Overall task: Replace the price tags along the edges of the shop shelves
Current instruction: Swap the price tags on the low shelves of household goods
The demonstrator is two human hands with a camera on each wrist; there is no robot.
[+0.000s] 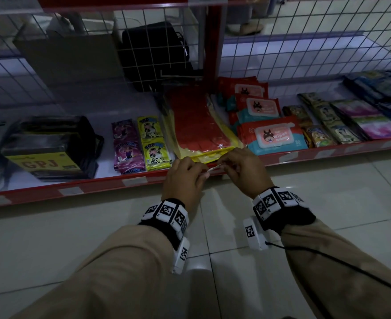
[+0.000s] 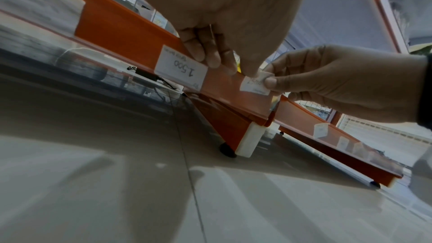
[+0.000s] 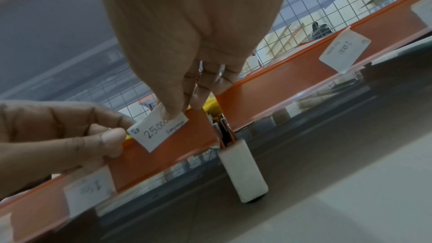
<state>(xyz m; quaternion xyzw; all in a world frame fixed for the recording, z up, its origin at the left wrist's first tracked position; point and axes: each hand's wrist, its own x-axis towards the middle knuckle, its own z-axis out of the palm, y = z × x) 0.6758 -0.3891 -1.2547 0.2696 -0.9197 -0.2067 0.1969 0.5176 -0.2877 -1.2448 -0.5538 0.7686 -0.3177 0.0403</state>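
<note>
Left hand (image 1: 185,178): fingers curled, thumb and forefinger pinching the left end of a small white price tag (image 3: 157,131). Right hand (image 1: 243,171): fingers curled, thumb and fingertips pinching the same tag at its right end. Wrists: marker-covered bands on both; tan sleeves behind.

Price tag: handwritten "25.000" with a smaller illegible line below; held between the two hands right at the front edge of the lowest shelf, in front of the red edge strip (image 3: 187,136). Whether its lower edge sits in the strip's channel cannot be told.

Edge strip: red-orange, running the shelf's full length, ending just right of the hands at a white end cap (image 3: 243,171) where the next shelf section begins.

Neighbouring tags: one reading "1.500" (image 2: 181,66) seated in the strip just left of the hands; one reading "1.000" (image 3: 345,50) on the adjoining strip to the right.

Shelf contents, directly behind the hands: a flat red and yellow plastic pack (image 1: 196,127). Left of it: yellow sachets (image 1: 154,143), purple sachets (image 1: 126,146), a black-wrapped bundle labelled "GPJ" (image 1: 49,146). Right of it: stacked red wipes packs (image 1: 272,134), then rows of small printed packets (image 1: 341,118).

Backing: white wire grid (image 1: 305,42). Floor: pale tiles (image 1: 75,226).
</note>
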